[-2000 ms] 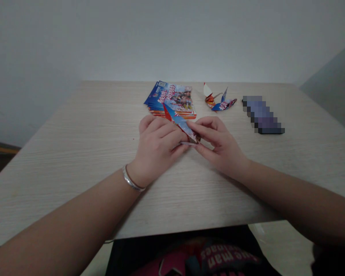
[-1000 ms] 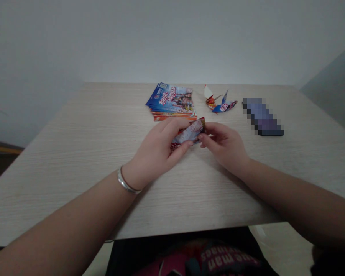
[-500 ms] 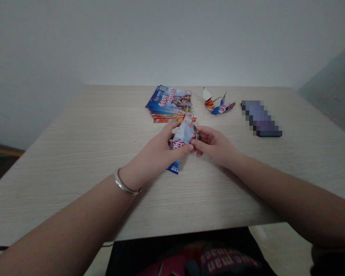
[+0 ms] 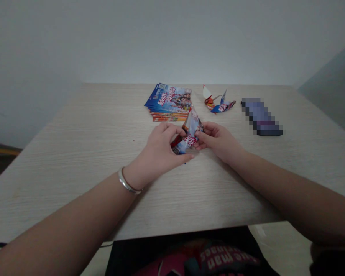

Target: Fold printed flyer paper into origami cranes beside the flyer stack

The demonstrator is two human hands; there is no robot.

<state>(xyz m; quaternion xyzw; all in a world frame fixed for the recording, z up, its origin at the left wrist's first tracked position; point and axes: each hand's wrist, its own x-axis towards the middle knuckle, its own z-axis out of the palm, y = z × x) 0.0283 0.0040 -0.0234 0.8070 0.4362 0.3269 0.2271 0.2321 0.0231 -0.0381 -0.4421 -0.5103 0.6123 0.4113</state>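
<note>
A small folded piece of printed paper (image 4: 190, 132), blue, white and red, is held just above the wooden table (image 4: 89, 145) between both hands. My left hand (image 4: 160, 150), with a silver bracelet on its wrist, pinches the piece's left and lower side. My right hand (image 4: 218, 141) pinches its right edge with thumb and fingers. Behind them lies a stack of printed paper sheets (image 4: 169, 102).
Two finished folded paper cranes (image 4: 218, 102) lie on the table right of the stack. A blurred dark flat object (image 4: 261, 116) lies further right. The table's near edge runs above my lap; a plain wall rises behind the far edge.
The folded paper was flat and long two seconds ago; both hands have since turned and opened it, and it now stands more upright between the fingers.
</note>
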